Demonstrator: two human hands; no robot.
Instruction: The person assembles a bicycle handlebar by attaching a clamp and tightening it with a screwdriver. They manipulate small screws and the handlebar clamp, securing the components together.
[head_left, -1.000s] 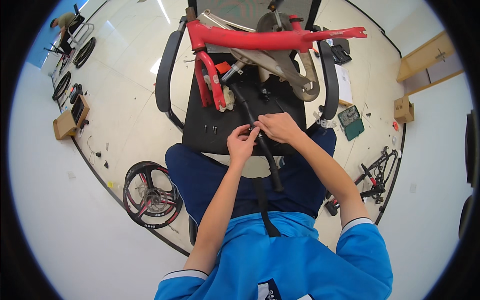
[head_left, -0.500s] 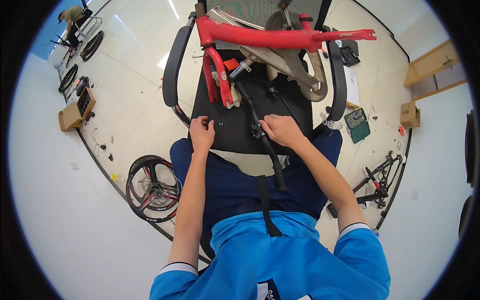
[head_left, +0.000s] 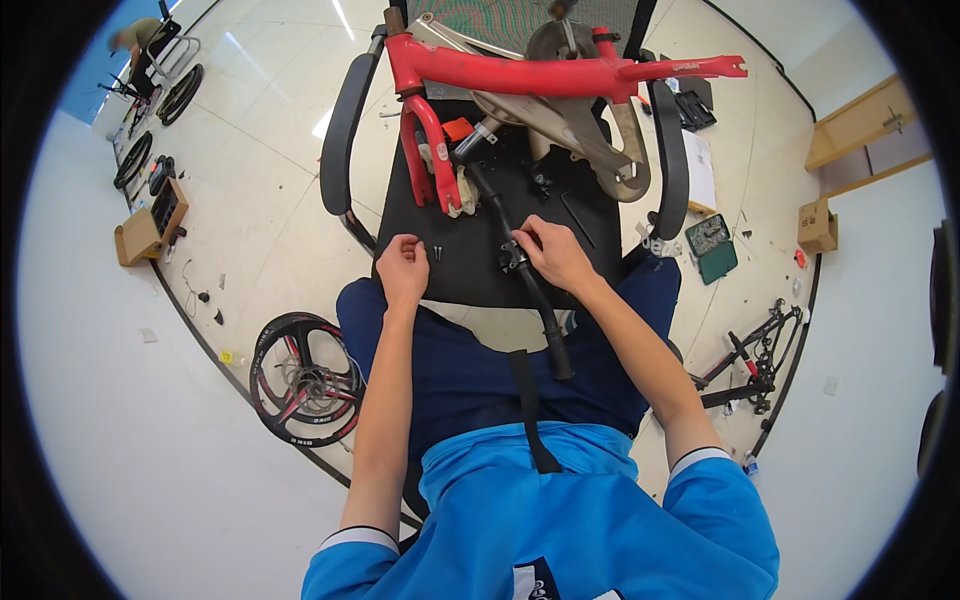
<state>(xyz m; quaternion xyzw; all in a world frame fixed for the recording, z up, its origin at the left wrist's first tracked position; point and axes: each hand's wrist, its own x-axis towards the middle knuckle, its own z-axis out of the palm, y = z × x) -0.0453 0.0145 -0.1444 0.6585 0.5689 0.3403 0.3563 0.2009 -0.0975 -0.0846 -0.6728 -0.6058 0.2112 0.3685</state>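
Note:
A black handlebar (head_left: 542, 318) lies slantwise over the chair seat (head_left: 465, 283), its near end reaching above my lap. Around its middle sits a small dark stem clamp (head_left: 511, 257). My right hand (head_left: 555, 258) is closed, fingertips pinched at the bar just above this clamp; anything tiny between them is hidden. At the seat's left edge my left hand (head_left: 403, 272) rests with curled fingers, and I cannot make out what they hold. Two small screws (head_left: 437, 253) lie just right of it. A thin black hex key (head_left: 577, 219) is on the seat farther right.
A red bicycle frame (head_left: 510, 72) with its fork (head_left: 431, 150) lies across the armrests, beside a silver frame part (head_left: 600, 150). A three-spoke wheel (head_left: 305, 380) stands at left. On the floor at right are a green case (head_left: 712, 248) and a dark frame (head_left: 755, 365). Another person (head_left: 140, 45) bends far left.
My right hand has risen slightly, its fingertips shifting from beside the clamp to just above it. The left hand stays nearly where it was. The far person has bent lower.

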